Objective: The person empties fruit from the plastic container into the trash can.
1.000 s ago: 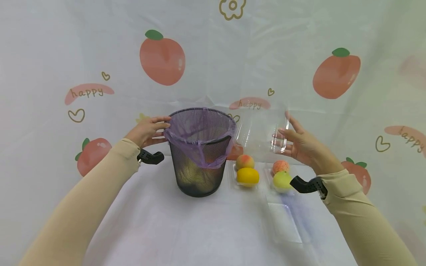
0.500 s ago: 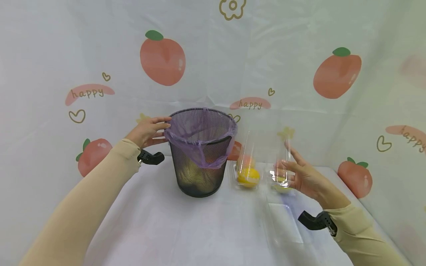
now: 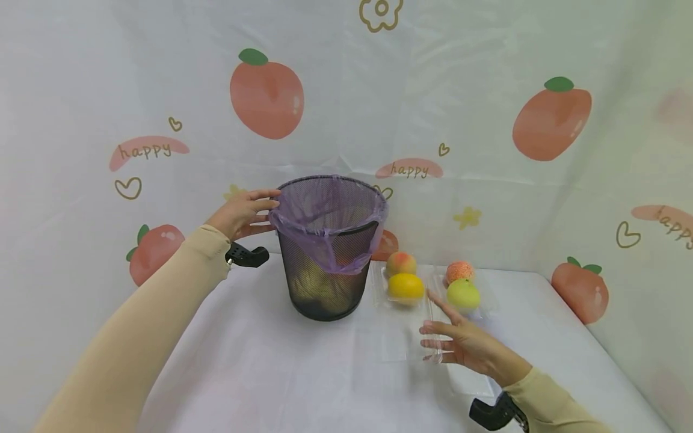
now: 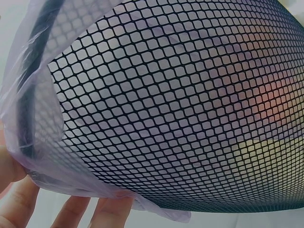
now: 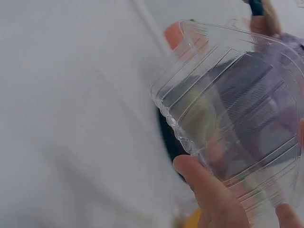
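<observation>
A black mesh wastebasket (image 3: pixel 325 294) stands upright on the table, lined with a purple plastic bag (image 3: pixel 346 258) folded over its rim. At its upper left side, my left hand (image 3: pixel 240 213) rests fingertips against the bag and rim; in the left wrist view the fingers (image 4: pixel 111 211) look fairly straight. My right hand (image 3: pixel 471 349) holds a clear ribbed plastic container (image 5: pixel 228 104) by its edge, thumb on one side and fingers on the other. In the head view the container is low over the table, in front of the fruit, hard to make out.
Right of the wastebasket, a peach (image 3: pixel 402 263) and a yellow fruit (image 3: pixel 406 287) sit in a clear tray. Further right, a speckled orange-red fruit (image 3: pixel 460 272) and a yellow-green fruit (image 3: pixel 463 293) sit in another. A fruit-printed cloth (image 3: pixel 325 90) hangs behind.
My right hand has lowered the clear container from beside the wastebasket's rim, past the fruit, toward the front of the table. The left hand has stayed at the wastebasket.
</observation>
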A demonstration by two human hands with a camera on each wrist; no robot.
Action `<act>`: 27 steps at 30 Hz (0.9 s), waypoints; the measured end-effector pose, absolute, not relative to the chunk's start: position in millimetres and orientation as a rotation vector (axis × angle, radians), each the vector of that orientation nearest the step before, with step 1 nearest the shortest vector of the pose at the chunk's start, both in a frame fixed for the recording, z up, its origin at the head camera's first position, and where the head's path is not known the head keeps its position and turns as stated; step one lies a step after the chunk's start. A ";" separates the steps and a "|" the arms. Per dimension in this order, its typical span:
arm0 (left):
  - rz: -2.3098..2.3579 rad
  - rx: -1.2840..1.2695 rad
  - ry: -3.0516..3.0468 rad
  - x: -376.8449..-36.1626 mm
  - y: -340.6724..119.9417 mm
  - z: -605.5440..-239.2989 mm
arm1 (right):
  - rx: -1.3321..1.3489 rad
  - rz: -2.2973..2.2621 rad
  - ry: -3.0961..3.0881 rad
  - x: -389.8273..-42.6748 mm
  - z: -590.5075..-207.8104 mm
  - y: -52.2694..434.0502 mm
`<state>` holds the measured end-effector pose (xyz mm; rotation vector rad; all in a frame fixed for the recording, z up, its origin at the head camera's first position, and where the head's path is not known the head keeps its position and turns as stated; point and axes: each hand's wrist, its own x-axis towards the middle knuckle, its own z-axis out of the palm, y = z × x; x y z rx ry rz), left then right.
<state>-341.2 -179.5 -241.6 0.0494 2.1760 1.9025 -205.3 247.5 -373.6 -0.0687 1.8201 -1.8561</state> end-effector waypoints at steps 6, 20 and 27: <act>1.903 0.045 2.167 -341.7 -179.7 -241.6 | -0.036 -1.807 1.818 -200.9 -394.2 233.0; 1.903 0.032 2.166 -341.1 -177.8 -241.5 | 0.034 -1.739 1.867 -202.0 -408.2 213.2; 1.901 0.033 2.174 -340.8 -178.7 -241.2 | 0.068 -1.704 1.856 -204.3 -404.7 210.5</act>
